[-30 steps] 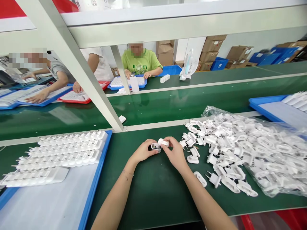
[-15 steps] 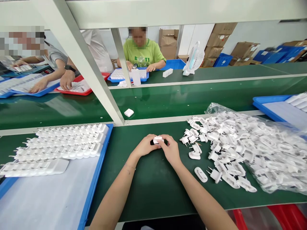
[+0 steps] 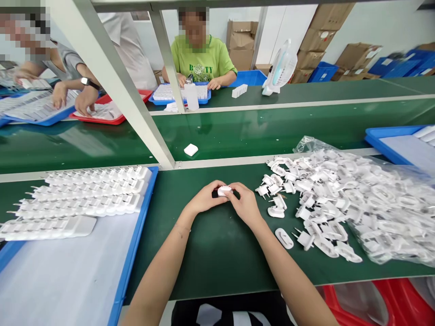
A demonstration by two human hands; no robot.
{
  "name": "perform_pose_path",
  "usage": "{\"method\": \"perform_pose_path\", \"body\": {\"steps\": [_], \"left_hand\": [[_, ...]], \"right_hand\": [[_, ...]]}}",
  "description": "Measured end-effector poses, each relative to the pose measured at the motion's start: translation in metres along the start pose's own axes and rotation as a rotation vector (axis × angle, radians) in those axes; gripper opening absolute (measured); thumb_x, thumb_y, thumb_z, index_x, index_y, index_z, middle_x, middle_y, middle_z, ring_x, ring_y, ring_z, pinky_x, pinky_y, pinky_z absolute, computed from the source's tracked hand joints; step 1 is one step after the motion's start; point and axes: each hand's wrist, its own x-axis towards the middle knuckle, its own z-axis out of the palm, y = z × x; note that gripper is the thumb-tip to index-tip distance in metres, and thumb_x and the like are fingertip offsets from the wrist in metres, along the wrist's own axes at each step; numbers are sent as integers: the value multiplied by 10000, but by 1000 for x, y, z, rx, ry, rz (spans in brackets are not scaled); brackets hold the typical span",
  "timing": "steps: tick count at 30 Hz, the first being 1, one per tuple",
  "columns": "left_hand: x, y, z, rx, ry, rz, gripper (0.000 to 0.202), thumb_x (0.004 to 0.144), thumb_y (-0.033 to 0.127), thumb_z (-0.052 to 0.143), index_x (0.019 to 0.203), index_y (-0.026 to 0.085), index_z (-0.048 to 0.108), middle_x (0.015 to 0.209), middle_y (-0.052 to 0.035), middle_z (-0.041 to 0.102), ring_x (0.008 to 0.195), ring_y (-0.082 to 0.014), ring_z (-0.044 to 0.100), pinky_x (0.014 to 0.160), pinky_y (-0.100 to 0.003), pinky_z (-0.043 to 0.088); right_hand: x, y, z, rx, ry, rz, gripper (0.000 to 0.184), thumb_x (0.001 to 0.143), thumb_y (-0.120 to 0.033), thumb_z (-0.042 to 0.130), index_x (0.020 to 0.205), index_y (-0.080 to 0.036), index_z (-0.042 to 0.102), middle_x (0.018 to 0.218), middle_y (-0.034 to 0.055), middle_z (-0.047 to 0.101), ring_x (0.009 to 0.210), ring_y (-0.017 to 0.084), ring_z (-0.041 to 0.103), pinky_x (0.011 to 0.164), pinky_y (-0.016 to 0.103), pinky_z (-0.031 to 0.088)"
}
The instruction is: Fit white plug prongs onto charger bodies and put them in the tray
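Note:
Between the fingers of both hands is a small white plastic plug part (image 3: 224, 191), held just above the green table (image 3: 224, 253). My left hand (image 3: 206, 198) pinches its left side, and my right hand (image 3: 244, 202) grips the other side with the thumb across its front. The fingers cover much of the part. To the right lies a loose heap of white plug pieces (image 3: 319, 203), some with two pins showing. At the left, a blue tray (image 3: 136, 246) holds rows of white plug housings (image 3: 98, 190) with pins upward.
A clear plastic bag (image 3: 397, 213) full of white parts lies at the right. A slanted metal post (image 3: 125, 90) rises at the left. One white piece (image 3: 190, 150) rests on the green belt (image 3: 238, 131). Across it, co-workers handle trays near a white fan (image 3: 280, 68).
The camera view has tilted slightly downward. Both hands still hold the white plug part in nearly the same pose. Across the belt, a co-worker's hand at the left has lifted from the tray.

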Motion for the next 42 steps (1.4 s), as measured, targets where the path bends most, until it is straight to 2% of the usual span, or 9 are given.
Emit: {"method": "perform_pose_path", "body": {"steps": [4,11,15,23,27,31,34,38,42], "left_hand": [[-2,3,-6,-220,-35,-3,262,815,335,596,1010,161,577,1026,-61,614,938,-186,585,853,-330,466],[-2,0,-2,-168,5,-25,202,826,347,580,910,164,570,925,-35,615,855,-168,590,785,-303,473],[-5,-3,6,-117,73,4,201,851,357,536,930,172,536,925,-31,612,865,-166,583,808,-311,467],[-18,9,11,-204,131,-71,294,822,319,573,1065,159,533,1009,-68,627,938,-187,592,844,-329,465],[-68,35,-6,-161,345,-120,276,777,363,625,939,168,516,952,-51,630,913,-187,606,815,-323,488],[-162,41,-44,379,822,-236,336,753,418,622,975,193,509,983,-43,592,874,-193,615,795,-328,495],[-224,18,-82,659,1175,-490,397,695,489,619,923,189,493,916,-43,562,771,-216,619,677,-335,506],[-258,-21,-122,842,1258,-674,356,665,508,571,788,197,450,807,-40,532,808,-256,571,734,-389,480],[-255,-36,-132,977,1267,-732,376,676,527,544,815,192,445,892,-91,531,981,-333,505,833,-472,412]], "right_hand": [[0,2,-4,-35,-50,18,128,864,-294,524,901,-219,620,867,39,645,813,203,579,746,314,443],[-6,2,1,-100,-36,106,135,863,-332,525,921,-246,611,871,20,636,813,193,572,699,289,447],[-8,9,4,-106,-28,29,222,864,-307,497,1052,-237,592,997,57,639,906,218,562,786,335,448],[-9,10,6,257,-114,130,329,810,-316,551,1112,-192,514,853,31,660,704,169,583,673,306,474],[-18,0,9,390,-160,84,382,874,-369,461,1216,-206,412,1037,67,632,724,152,590,676,304,493],[-24,-2,16,176,-219,37,334,911,-373,395,1200,-221,464,1104,84,607,756,170,601,730,344,502],[-27,-5,21,32,-262,-81,301,922,-354,380,1173,-243,504,1179,87,572,895,213,605,775,372,504],[-30,-10,25,-71,-287,-196,250,927,-322,393,1124,-248,528,1224,69,543,1088,254,541,870,412,482],[-31,-10,24,-109,-277,-220,221,929,-308,399,1086,-251,544,1224,61,539,1063,249,553,848,407,492]]}}
